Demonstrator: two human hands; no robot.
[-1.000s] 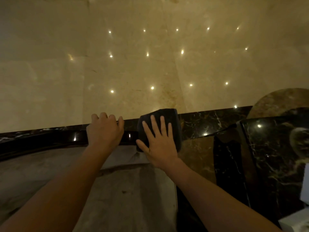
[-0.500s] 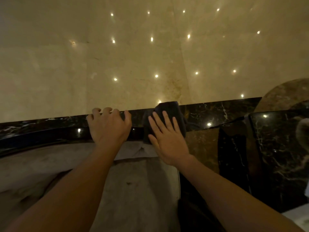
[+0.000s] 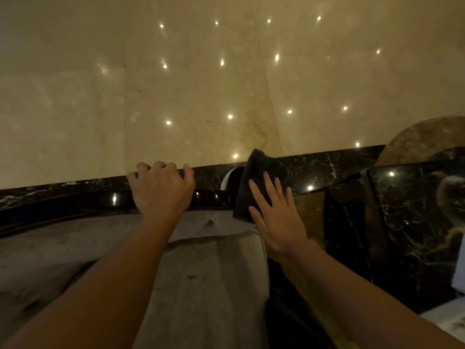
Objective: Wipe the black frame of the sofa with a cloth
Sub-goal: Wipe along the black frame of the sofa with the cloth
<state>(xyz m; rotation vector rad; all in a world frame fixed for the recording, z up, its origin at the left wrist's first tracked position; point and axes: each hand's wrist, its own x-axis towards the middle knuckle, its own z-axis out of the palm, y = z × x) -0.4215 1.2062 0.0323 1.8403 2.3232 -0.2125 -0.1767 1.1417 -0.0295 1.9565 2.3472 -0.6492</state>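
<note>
The right hand (image 3: 274, 217) lies flat with fingers spread, pressing the dark cloth (image 3: 256, 172) onto the right end of the black frame (image 3: 75, 205); the left hand (image 3: 161, 192) curls its fingers over the frame's top edge, near the cloth; the grey sofa cushion (image 3: 214, 273) sits below.

Both forearms reach forward. The left hand (image 3: 161, 190) lies palm down, fingers (image 3: 161, 168) curled over the frame (image 3: 75, 200). The right hand (image 3: 274, 215) is flat, its straight, spread fingers pressing the cloth (image 3: 254, 172).

Dark cloth (image 3: 254, 172) lies over the glossy black frame (image 3: 75, 205).
</note>
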